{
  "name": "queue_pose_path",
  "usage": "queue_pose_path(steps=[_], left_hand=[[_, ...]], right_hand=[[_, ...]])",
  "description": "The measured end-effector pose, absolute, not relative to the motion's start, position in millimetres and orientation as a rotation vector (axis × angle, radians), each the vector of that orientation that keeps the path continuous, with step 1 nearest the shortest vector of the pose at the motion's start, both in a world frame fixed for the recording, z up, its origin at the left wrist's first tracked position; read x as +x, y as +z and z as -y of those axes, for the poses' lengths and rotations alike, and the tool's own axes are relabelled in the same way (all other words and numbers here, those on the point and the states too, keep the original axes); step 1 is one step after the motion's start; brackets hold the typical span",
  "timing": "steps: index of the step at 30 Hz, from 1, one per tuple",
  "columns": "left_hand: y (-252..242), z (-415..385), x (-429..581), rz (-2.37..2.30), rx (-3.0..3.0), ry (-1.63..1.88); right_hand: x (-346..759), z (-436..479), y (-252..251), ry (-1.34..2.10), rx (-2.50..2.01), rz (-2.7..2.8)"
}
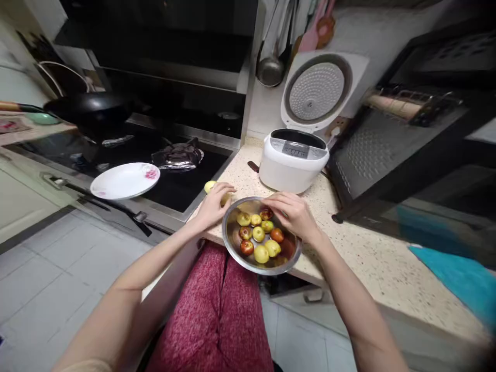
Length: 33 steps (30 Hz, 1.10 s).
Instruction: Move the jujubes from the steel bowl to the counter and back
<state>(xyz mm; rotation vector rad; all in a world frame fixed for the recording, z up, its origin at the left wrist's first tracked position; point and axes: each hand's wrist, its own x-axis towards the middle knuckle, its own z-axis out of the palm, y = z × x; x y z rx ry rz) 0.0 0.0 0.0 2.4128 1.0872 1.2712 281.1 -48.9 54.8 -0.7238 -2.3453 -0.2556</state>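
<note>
A round steel bowl sits at the counter's front edge, just above my lap. Several jujubes, some yellow-green and some red-brown, lie inside it. My left hand is beside the bowl's left rim, its fingers and thumb curled around what looks like a yellowish jujube, mostly hidden. Just behind that hand, another pale yellow jujube lies on the counter. Over the bowl's right rim comes my right hand, fingers bent inward and closed. A small greenish bit shows under its palm; the rest is covered.
Behind the bowl stands a white rice cooker with its lid raised. To the left, a white plate sits at the stove's front edge, with a black wok beyond. A blue cloth lies right, near a dark oven. Utensils hang behind.
</note>
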Motion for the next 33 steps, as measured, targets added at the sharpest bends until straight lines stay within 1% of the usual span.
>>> queue_pose_path(steps=[4, 10, 16, 22, 26, 33], left_hand=[[-0.4, 3.8, -0.5, -1.101, 2.434, 1.207], [-6.2, 15.1, -4.9, -1.296, 2.546, 1.113], [-13.5, 13.4, -10.3, -1.384, 2.551, 1.110], [-19.4, 9.3, -16.0, -1.285, 2.545, 1.212], [-15.5, 12.4, -14.6, -1.210, 2.572, 1.374], [-3.8, 23.6, -6.4, -0.934, 2.513, 1.935]], right_hand=[[280.2, 46.7, 53.2, -0.276, -0.743, 2.360], [280.3, 46.6, 51.5, -0.282, -0.761, 2.357], [279.4, 48.1, 52.4, -0.294, -0.750, 2.363], [277.8, 51.2, 54.4, -0.308, -0.744, 2.382], [276.8, 52.8, 54.0, -0.256, -0.757, 2.384], [269.2, 57.2, 53.9, -0.068, -0.731, 2.304]])
